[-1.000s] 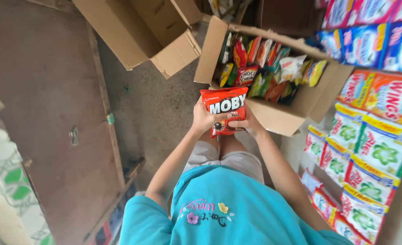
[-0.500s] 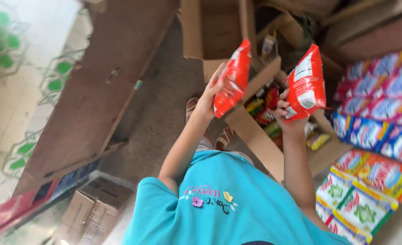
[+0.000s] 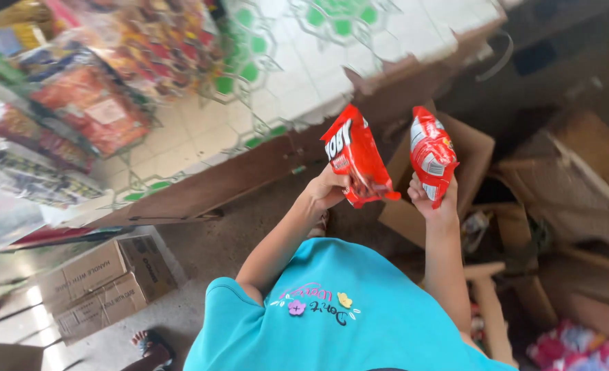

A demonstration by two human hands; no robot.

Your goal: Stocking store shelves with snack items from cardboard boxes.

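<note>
My left hand [image 3: 326,190] grips a red snack bag [image 3: 354,163] by its lower edge, held up in front of me. My right hand [image 3: 431,198] holds a second red snack bag [image 3: 431,156] with a white patch, just to the right of the first. The two bags are apart, side by side, above my teal shirt [image 3: 346,316]. Both arms are raised from the shirt toward the bags.
An open brown cardboard box [image 3: 462,154] sits behind the bags. More boxes [image 3: 572,185] lie at the right. Two closed cartons [image 3: 105,282] stand on the floor at lower left. Packaged goods [image 3: 78,96] hang at upper left, beside a tiled floor [image 3: 304,62].
One second ago both hands held a single red bag over the open box of snacks. Now each hand has its own bag, and the view has swung round toward the tiled floor.
</note>
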